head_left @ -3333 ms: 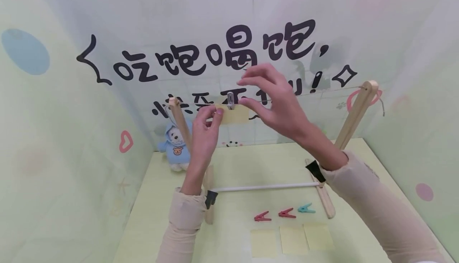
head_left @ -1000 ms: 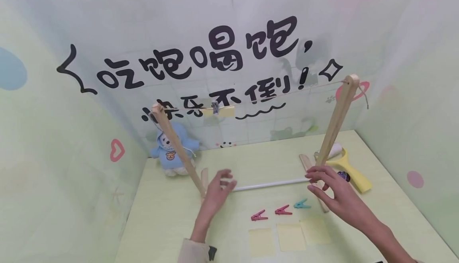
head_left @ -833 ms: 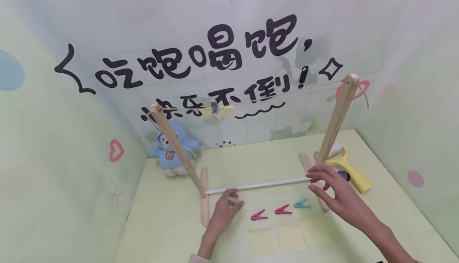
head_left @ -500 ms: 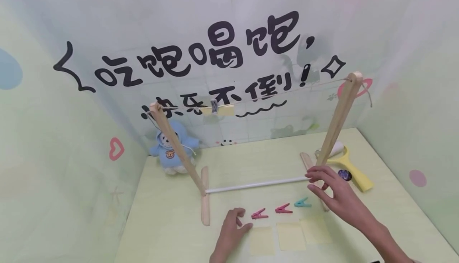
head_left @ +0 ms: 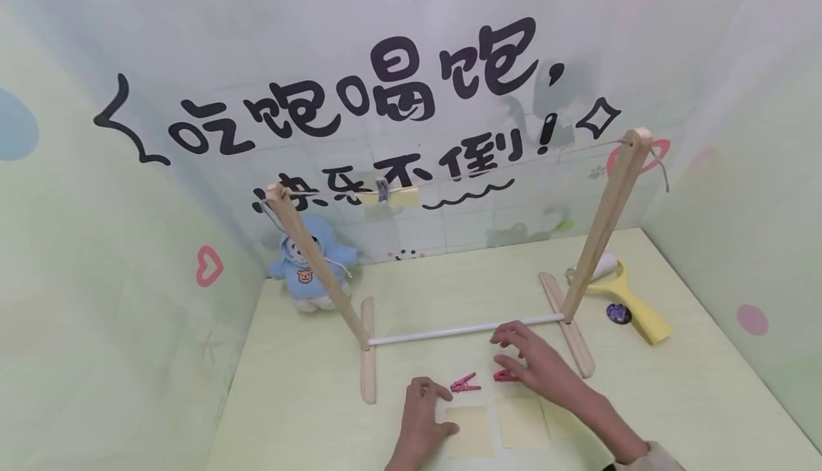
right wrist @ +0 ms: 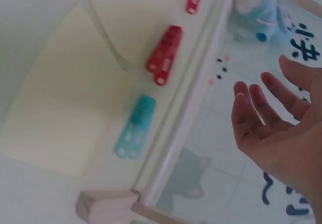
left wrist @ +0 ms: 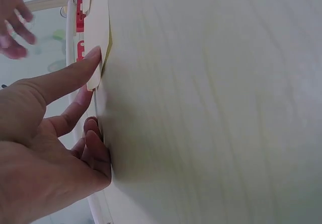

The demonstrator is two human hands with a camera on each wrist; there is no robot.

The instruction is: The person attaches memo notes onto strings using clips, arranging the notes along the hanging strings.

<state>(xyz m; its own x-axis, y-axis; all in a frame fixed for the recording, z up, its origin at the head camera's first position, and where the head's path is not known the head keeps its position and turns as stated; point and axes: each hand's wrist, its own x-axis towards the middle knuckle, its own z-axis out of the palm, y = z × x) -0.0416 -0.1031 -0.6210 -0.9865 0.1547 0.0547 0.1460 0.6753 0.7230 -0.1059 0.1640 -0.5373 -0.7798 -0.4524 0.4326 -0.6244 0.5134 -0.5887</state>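
Step in hand, as judged: taking up the left note (head_left: 474, 432), which lay towards the front of the tabletop (head_left: 289, 385), between its side edges; left hand (head_left: 420, 417) loosely bent, thumb at the note's left edge, no grip seen; next move seemed to call for a thumb-and-finger pinch; right hand (head_left: 538, 367) half open, empty, raised near a red peg (head_left: 504, 376); versus half a second earlier, it had shifted left from the right end of the rod (head_left: 437, 333).
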